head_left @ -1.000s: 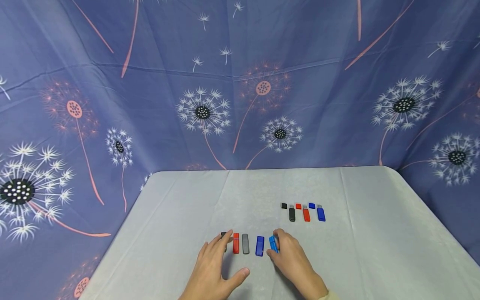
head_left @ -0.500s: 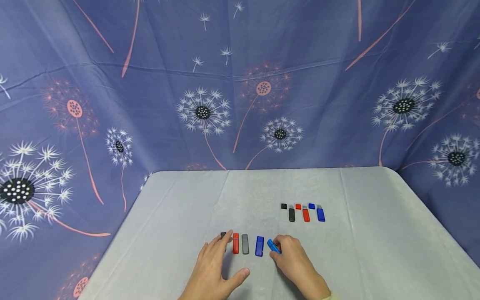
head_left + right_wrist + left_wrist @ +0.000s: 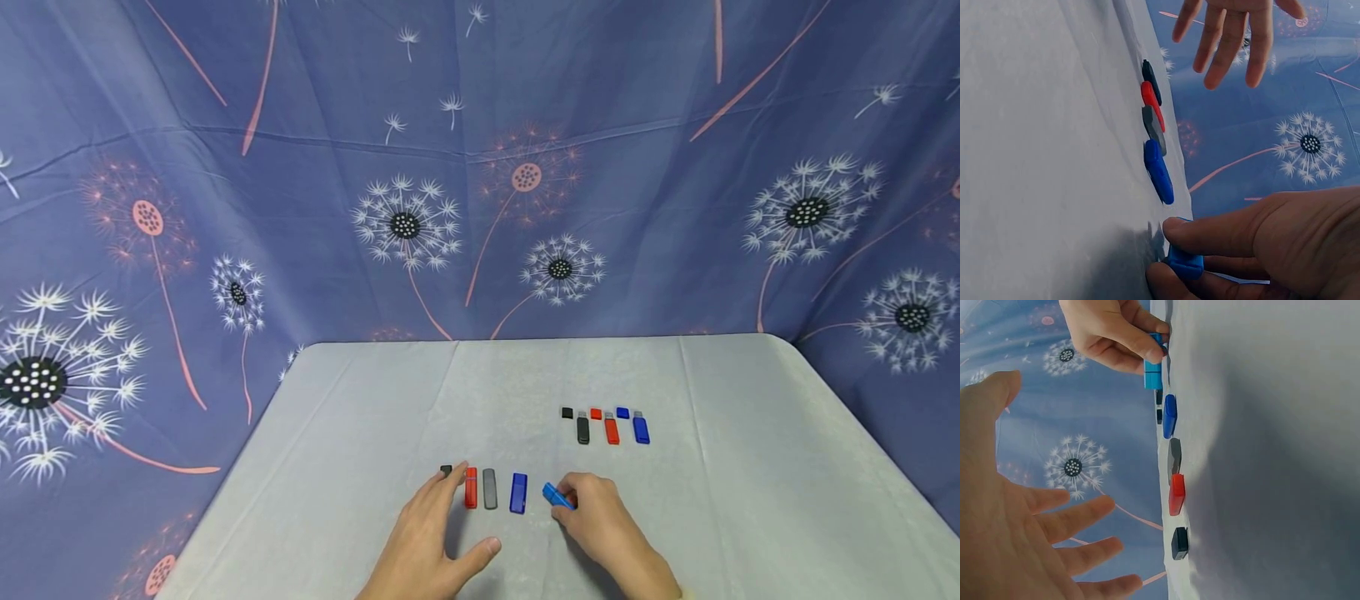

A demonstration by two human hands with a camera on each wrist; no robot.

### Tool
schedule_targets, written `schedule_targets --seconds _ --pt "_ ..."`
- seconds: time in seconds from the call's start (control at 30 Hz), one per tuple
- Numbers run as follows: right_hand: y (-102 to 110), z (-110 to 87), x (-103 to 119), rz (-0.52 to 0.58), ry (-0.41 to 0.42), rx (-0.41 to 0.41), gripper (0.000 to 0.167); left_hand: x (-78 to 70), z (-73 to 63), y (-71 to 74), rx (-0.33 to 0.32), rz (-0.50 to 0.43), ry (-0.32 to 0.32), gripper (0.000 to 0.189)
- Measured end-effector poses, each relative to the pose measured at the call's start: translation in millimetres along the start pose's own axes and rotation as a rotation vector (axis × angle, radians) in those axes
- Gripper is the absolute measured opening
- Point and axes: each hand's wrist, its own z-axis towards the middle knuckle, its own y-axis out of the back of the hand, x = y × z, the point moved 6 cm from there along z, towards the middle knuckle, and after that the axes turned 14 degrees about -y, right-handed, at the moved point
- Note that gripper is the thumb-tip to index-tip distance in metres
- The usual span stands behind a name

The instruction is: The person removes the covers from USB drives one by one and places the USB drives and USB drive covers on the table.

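Note:
Between the thumb and fingers of my right hand (image 3: 606, 521) is a light blue USB stick (image 3: 556, 495), tilted in the head view; the right wrist view shows the pinch on the light blue stick (image 3: 1186, 262) up close. My left hand (image 3: 429, 542) has its fingers spread and holds nothing. Its fingertips partly hide a black USB stick (image 3: 446, 470) at the row's left end. Rightward from there lie a red stick (image 3: 471, 488), a grey stick (image 3: 490, 489) and a dark blue stick (image 3: 518, 493), side by side.
Farther back on the white-covered table (image 3: 360, 417), uncapped black (image 3: 582, 430), red (image 3: 612, 431) and blue (image 3: 641, 430) USB sticks form a second row. Their caps, black (image 3: 567, 412), red (image 3: 596, 413) and blue (image 3: 622, 412), lie beside them. A dandelion-patterned curtain (image 3: 315, 208) hangs behind.
My right hand has shifted slightly right and toward me, and the light blue stick has turned to a stronger slant in its grip. The left hand has stayed nearly still.

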Motion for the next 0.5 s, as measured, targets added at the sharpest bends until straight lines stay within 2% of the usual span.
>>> schedule_targets --seconds 0.17,0.37,0.5 --pt "8.6 -3.2 -0.3 0.010 -0.009 -0.021 0.013 -3.4 7.1 -2.5 -0.013 0.011 -0.075 0.083" --pt "21.9 -10.6 0.0 0.027 -0.002 -0.068 0.012 -8.7 16.6 -9.0 0.026 -0.027 -0.072 0.086" --pt "30.9 -16.8 1.4 0.047 0.002 -0.092 0.014 -14.8 23.9 -12.5 0.024 -0.025 -0.096 0.087"
